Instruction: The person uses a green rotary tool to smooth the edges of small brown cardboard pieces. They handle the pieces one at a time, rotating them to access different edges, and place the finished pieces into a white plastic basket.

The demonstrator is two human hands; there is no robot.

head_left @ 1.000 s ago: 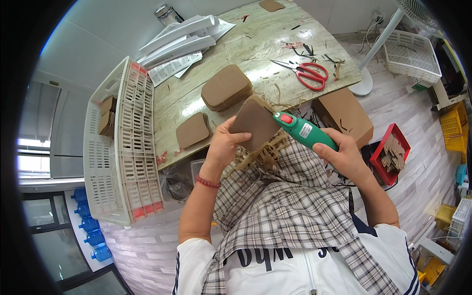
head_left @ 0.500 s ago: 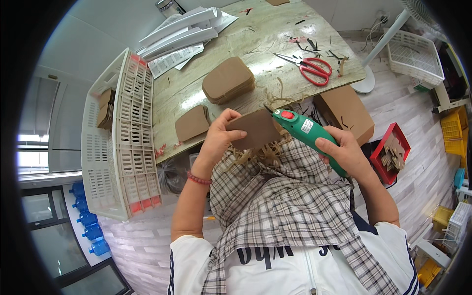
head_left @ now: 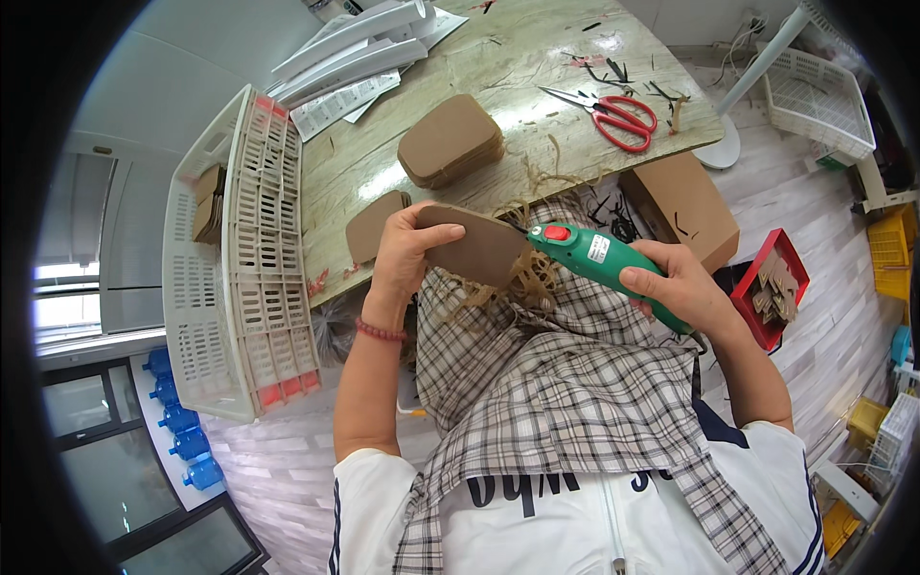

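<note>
One brown piece (head_left: 474,251) is being pinched by the left hand (head_left: 410,247); the right hand (head_left: 678,287) is gripping a tool (head_left: 585,251), its tip pointing at the piece's right edge.

This is looking like a small workshop: the person (head_left: 537,513) is gripping a green handheld tool (head_left: 618,268), scissors (head_left: 600,103) and dark scraps (head_left: 618,72) are littering the desk (head_left: 522,72), brown pieces (head_left: 448,139) are standing stacked, and a white plastic crate (head_left: 232,259) is holding more.
</note>
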